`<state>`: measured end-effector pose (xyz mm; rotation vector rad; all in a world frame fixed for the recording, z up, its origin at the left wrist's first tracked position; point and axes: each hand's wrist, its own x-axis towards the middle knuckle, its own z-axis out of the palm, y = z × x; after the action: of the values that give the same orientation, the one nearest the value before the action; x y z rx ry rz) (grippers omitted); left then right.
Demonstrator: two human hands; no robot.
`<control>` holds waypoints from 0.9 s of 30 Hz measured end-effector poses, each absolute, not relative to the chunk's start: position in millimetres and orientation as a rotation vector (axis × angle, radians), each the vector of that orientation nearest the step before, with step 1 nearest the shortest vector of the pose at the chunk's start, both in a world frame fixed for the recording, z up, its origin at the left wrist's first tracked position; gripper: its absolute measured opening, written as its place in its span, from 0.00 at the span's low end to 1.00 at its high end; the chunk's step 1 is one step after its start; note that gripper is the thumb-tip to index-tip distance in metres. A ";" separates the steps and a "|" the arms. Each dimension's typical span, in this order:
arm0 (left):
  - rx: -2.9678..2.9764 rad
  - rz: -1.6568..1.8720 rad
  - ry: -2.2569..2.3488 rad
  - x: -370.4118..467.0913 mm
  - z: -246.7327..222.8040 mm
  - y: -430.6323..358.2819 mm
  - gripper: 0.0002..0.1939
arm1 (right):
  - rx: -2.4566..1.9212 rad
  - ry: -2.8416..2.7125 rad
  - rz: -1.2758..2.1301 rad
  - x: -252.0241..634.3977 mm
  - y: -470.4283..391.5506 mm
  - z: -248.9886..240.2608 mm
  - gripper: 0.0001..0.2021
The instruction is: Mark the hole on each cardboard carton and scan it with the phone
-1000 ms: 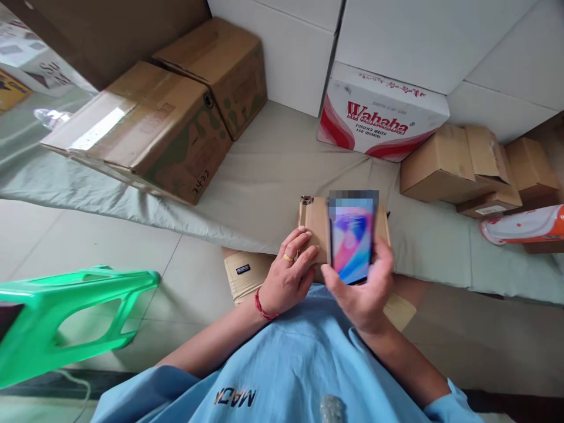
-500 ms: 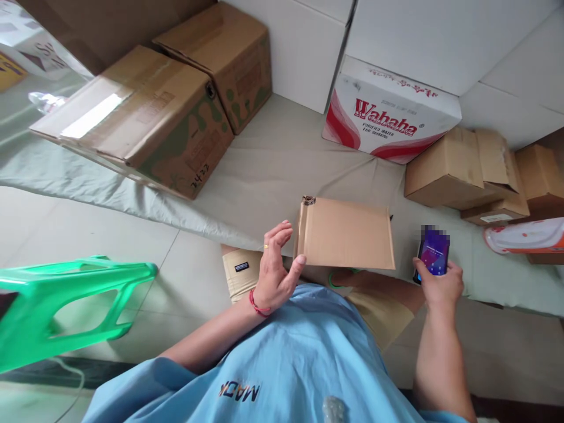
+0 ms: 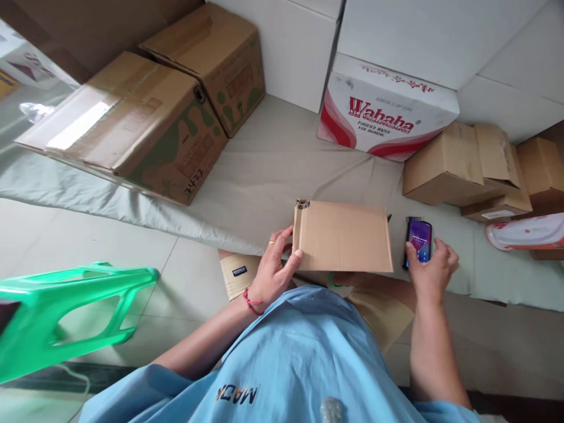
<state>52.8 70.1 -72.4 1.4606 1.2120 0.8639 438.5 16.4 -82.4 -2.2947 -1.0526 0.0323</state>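
Note:
A flat cardboard box (image 3: 343,235) with a torn, dark far-left corner lies at the front edge of the cloth-covered surface. My left hand (image 3: 275,264) has hold of its left end, thumb on the top face and fingers along the side, partly hidden. To the right of the box, a smartphone (image 3: 420,238) with a lit screen rests on the cloth. Over its near end is my right hand (image 3: 432,267), open, the thumb at the lower edge of the phone and the other fingers spread off its right side.
Two large cartons (image 3: 163,147) stand at the left. A white Wahaha carton (image 3: 383,114) is at the back, with smaller brown boxes (image 3: 445,164) and a white-and-orange package (image 3: 524,235) to its right. A green plastic stool (image 3: 79,311) is on the floor at left.
My left hand has closed from a raised, open pose onto the box's left end. The phone has come down leftward onto the cloth, and my right fingers have come off its side.

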 end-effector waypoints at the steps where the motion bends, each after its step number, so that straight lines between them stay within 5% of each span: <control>1: 1.469 0.853 1.199 49.9 -72.7 70.4 0.32 | -2.184 -1.045 0.236 428.1 15.7 -76.5 0.47; 4: 1.494 0.849 1.136 39.4 -75.5 71.6 0.31 | -1.811 -0.979 0.983 398.0 18.0 -61.4 0.43; 7: 1.489 0.870 1.104 31.0 -79.2 71.5 0.31 | -1.606 -1.068 1.312 379.4 27.8 -51.8 0.46; 11: 1.397 0.931 1.120 27.7 -83.6 66.7 0.29 | -1.599 -1.047 1.387 373.9 40.1 -42.9 0.51; 19: 1.281 0.990 1.008 18.1 -89.7 66.5 0.30 | -1.541 -0.851 1.579 365.3 25.1 -38.0 0.44; 27: 1.596 1.042 1.111 27.4 -102.5 87.1 0.31 | -1.705 -0.679 1.108 383.8 17.5 8.6 0.41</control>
<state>27.4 87.1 -102.5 1.5960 1.1106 1.0421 383.8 17.5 8.6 -1.7045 -0.6788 1.1084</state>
